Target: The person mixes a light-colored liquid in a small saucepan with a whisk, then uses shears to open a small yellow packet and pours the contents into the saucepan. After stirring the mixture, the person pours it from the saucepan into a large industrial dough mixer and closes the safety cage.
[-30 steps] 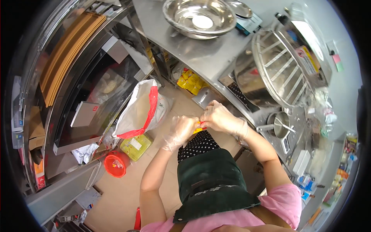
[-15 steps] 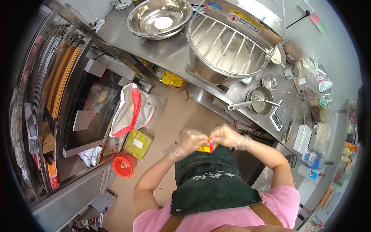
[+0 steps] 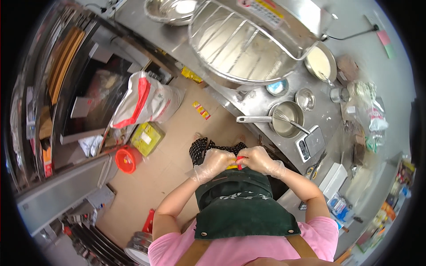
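Note:
Both my hands wear clear plastic gloves and meet in front of the dark green apron (image 3: 244, 221). Between them is a small red and yellow packet (image 3: 240, 161), mostly covered by my fingers. My left hand (image 3: 214, 163) pinches its left side. On its right side my right hand (image 3: 261, 160) grips with bent fingers. A red and yellow strip of packaging (image 3: 201, 110) shows against the floor beyond my left hand. To the right of my hands, a saucepan (image 3: 276, 128) with a whisk (image 3: 288, 120) in it stands on the steel counter.
A large mixer bowl (image 3: 248, 80) under a wire guard stands ahead. Beside the saucepan are a scale (image 3: 316, 141), a small metal bowl (image 3: 305, 99) and a bowl of pale batter (image 3: 318, 62). At left are a white sack (image 3: 153, 99), a yellow-green box (image 3: 146, 137) and a red bucket (image 3: 126, 158).
The red and yellow strip has appeared against the floor. My hands have drawn closer together over the packet, covering more of it. The view has shifted, showing more counter at right.

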`<control>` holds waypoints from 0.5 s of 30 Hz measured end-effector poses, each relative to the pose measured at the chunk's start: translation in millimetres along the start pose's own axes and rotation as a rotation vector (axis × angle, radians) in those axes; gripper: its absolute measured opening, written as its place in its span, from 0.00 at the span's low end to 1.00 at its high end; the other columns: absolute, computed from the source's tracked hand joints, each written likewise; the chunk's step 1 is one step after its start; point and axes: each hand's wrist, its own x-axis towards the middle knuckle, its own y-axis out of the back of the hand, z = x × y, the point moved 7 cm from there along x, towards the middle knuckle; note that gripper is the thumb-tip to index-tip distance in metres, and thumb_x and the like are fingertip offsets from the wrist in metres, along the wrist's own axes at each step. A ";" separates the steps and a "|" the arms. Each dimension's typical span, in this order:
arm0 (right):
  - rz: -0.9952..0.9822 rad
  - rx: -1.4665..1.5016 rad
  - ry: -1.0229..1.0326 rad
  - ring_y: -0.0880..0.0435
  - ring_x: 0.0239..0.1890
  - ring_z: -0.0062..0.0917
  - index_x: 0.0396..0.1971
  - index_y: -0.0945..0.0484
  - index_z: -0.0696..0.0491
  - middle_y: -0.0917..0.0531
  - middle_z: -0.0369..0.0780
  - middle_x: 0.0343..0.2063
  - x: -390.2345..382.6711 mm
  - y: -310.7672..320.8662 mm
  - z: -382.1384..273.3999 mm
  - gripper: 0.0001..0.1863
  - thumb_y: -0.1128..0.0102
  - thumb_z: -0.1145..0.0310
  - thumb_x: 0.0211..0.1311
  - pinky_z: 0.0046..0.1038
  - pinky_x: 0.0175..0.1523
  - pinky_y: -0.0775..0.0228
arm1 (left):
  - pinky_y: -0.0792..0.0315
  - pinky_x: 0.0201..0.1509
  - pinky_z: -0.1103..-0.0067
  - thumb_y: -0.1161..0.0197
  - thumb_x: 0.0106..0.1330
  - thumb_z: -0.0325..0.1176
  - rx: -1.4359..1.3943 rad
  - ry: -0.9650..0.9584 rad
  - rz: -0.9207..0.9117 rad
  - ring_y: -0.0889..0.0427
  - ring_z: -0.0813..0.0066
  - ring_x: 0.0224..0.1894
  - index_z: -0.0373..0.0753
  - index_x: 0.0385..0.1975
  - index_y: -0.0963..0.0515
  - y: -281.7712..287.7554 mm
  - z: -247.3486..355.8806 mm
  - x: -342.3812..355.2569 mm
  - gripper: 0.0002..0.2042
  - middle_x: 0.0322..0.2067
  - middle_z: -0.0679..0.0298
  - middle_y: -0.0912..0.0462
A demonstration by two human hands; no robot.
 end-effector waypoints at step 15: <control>0.192 0.114 -0.455 0.13 0.37 0.35 0.43 0.19 0.55 0.13 0.43 0.33 210.2 -163.6 186.2 0.18 0.27 0.63 0.55 0.30 0.44 0.22 | 0.26 0.28 0.80 0.33 0.66 0.31 -0.791 0.846 0.552 0.22 0.81 0.25 0.31 0.35 0.16 -125.5 -322.3 -152.4 0.09 0.27 0.60 0.17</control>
